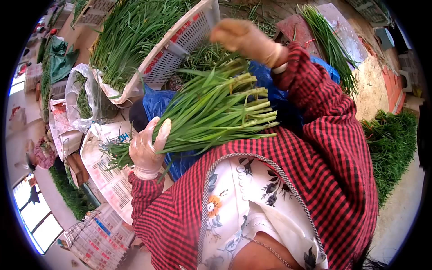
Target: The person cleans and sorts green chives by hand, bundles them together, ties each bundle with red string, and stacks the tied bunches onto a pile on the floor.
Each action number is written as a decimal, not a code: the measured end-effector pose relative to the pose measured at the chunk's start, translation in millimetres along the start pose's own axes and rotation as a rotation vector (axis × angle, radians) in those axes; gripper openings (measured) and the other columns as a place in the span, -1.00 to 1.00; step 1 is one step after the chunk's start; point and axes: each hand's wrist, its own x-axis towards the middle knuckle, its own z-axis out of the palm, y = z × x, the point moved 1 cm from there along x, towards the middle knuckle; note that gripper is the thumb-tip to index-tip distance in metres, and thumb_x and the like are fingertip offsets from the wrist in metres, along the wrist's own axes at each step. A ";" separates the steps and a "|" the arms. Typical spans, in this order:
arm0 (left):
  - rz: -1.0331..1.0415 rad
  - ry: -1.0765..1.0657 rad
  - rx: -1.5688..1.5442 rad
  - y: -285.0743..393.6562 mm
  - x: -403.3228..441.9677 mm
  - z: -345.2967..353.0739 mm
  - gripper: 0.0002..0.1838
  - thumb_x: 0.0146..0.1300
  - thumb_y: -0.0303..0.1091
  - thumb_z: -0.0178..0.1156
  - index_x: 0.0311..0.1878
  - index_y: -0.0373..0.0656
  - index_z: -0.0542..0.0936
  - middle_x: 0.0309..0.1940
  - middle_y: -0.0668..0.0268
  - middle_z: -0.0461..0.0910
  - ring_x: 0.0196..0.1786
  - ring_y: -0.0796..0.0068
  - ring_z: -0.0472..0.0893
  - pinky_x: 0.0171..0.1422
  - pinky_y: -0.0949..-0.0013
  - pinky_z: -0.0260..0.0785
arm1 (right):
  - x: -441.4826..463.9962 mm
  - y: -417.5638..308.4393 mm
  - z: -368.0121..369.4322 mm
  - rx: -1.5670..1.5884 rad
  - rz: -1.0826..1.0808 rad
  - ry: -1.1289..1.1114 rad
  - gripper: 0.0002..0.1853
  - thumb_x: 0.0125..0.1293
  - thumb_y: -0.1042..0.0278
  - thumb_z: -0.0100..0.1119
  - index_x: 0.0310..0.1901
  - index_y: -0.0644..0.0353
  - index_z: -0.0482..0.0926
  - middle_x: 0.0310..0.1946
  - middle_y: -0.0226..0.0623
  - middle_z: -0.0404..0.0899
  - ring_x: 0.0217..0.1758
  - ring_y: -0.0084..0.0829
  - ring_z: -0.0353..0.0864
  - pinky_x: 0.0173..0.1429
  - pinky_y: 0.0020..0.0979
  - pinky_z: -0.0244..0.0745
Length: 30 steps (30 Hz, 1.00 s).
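My left hand, in a thin pale glove, is closed round the leafy end of a bunch of garlic chives. The bunch lies over my lap, on blue plastic, and its pale cut stalk ends point right. Beyond those stalk ends is my right hand, gloved too and raised apart from the bunch. Motion blurs its fingers, and whether they hold anything is not clear.
A white plastic basket heaped with chives stands ahead on the left. More chives lie on a board at the upper right, and a green pile is at the right. Stacked crates stand lower left.
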 end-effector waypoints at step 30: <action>-0.114 -0.142 -0.103 -6.4 2.8 13.9 -0.48 0.06 -0.31 0.25 0.18 0.05 0.52 -0.01 0.30 0.59 -0.15 0.27 0.65 -0.12 0.29 0.46 | -32.8 -60.1 -7.4 0.200 0.327 -0.076 -0.71 0.39 0.09 0.11 -0.34 0.15 0.58 -0.64 -0.56 0.41 -0.62 -0.75 0.33 -0.59 -0.65 0.17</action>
